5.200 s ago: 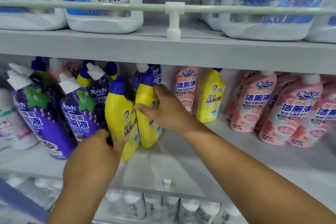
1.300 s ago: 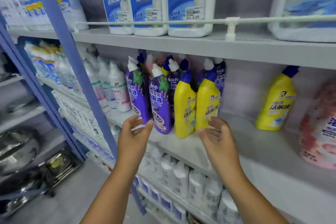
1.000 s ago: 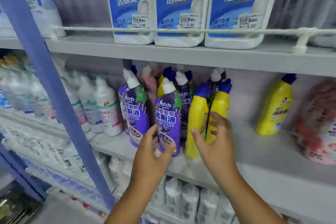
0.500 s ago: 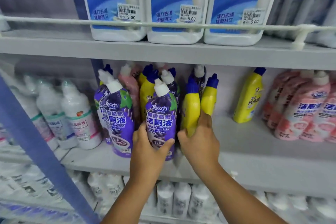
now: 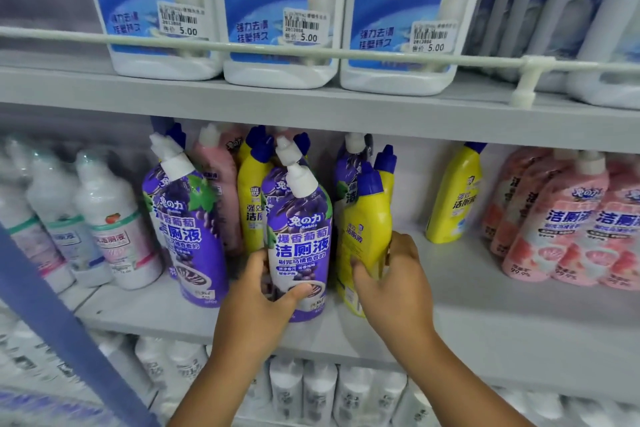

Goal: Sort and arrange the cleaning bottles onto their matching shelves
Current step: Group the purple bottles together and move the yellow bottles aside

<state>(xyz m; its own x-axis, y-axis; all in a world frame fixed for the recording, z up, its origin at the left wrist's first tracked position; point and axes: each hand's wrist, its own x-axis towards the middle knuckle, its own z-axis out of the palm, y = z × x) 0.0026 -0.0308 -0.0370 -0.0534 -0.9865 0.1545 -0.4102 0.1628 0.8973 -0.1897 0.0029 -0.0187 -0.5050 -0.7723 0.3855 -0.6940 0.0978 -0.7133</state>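
I see my left hand (image 5: 258, 302) wrapped low around the front purple bottle (image 5: 299, 243), thumb across its label and fingers curled behind its left side; the bottle stands upright on the middle shelf (image 5: 502, 333), near the front edge. My right hand (image 5: 391, 284) clasps the base of the front yellow bottle (image 5: 363, 236), which touches the purple one on its 3 o'clock side and tips slightly to the left. Behind them, toward 12 o'clock, purple, yellow and pink bottles are packed tight together. A second purple bottle (image 5: 192, 232) stands at 9 o'clock from the held one, with white bottles (image 5: 110, 222) farther out that way. At 3 o'clock a lone yellow bottle (image 5: 457, 198) stands apart, and pink bottles (image 5: 568, 222) group beyond it. Up at 12 o'clock, blue-labelled jugs (image 5: 280, 10) sit behind a white rail (image 5: 311, 52) on the upper shelf.
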